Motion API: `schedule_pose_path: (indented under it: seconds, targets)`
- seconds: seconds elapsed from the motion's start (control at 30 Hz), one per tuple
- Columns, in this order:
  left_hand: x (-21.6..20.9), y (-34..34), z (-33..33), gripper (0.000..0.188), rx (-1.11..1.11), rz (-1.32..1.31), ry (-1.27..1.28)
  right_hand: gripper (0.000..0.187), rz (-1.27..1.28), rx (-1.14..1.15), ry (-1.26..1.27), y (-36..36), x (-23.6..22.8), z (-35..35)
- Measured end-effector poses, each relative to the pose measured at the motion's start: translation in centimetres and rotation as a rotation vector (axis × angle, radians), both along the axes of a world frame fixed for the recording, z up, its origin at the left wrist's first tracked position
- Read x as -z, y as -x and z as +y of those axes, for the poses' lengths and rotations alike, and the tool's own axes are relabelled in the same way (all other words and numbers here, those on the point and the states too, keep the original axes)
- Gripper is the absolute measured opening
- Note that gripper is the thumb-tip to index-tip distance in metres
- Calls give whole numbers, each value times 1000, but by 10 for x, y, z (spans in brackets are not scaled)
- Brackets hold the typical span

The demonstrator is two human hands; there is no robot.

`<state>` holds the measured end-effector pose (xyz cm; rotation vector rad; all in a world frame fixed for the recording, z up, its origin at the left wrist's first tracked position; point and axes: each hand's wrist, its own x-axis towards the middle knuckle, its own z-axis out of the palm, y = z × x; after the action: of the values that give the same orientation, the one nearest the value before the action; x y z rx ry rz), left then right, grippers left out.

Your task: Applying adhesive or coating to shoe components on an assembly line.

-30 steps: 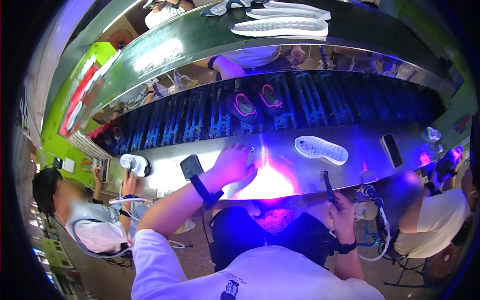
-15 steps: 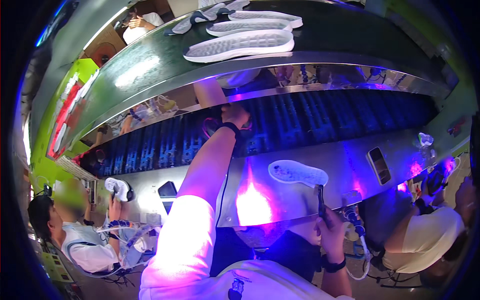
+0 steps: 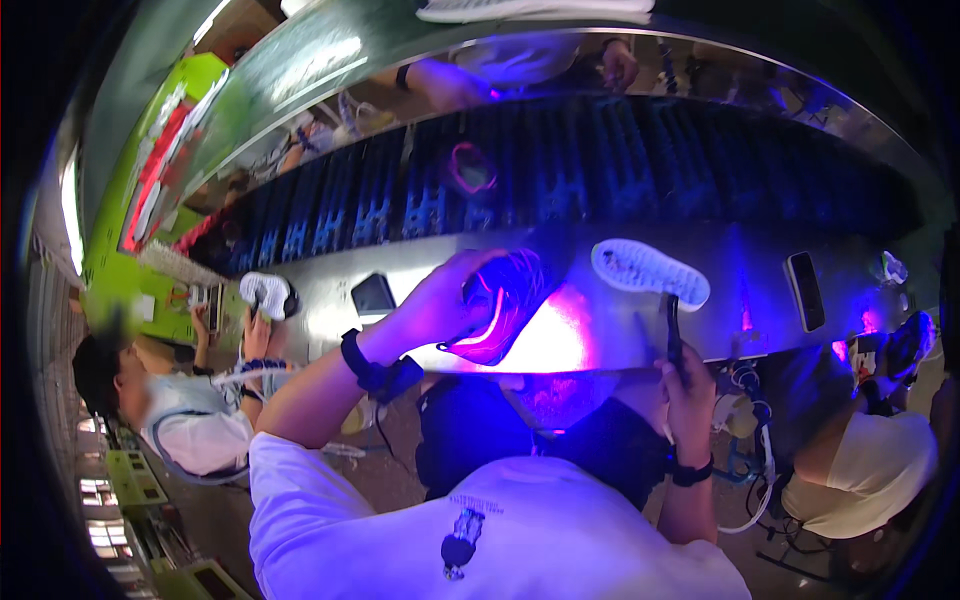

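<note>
Over the near bench edge, my left hand [image 3: 445,300] grips a dark shoe upper [image 3: 515,300] with glowing pink-red lines. Bright violet light falls on the bench beside it. To the right lies a white shoe sole [image 3: 650,272] with small dark specks on its surface. My right hand [image 3: 690,395] is closed round the handle of a slim dark brush [image 3: 673,330]. The brush's upper end appears to meet the sole's near edge; whether it touches is unclear.
Beyond the metal bench [image 3: 450,252] runs a dark ribbed conveyor [image 3: 600,165] carrying another item with a pink rim [image 3: 472,168]. Phones [image 3: 803,290] lie on the bench. Co-workers sit on both sides; the left one holds a white shoe [image 3: 266,295].
My left hand has come back from the conveyor toward me, bringing the shoe upper over the bench. My right hand still holds the brush near the sole. The whole view has shifted.
</note>
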<state>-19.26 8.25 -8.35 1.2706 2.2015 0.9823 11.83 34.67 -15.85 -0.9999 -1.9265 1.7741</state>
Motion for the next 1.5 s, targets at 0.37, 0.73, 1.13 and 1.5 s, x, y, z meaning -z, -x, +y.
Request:
schedule_pose_path:
  seconds: [0.37, 0.73, 1.13, 1.5]
  targets:
    - [-1, -76, 45, 92, 69, 554, 332, 35, 67, 11, -61, 0, -20, -32]
    - [82, -129, 13, 59, 569, 995, 124, 34, 113, -171, -314, -22, -93, -23]
    - [16, -155, -60, 100, -319, 515, -486, 31, 62, -397, -556, 41, -63, -35]
    - [58, -200, -106, 78, -99, 546, -249, 30, 56, -505, -553, 75, -30, -78]
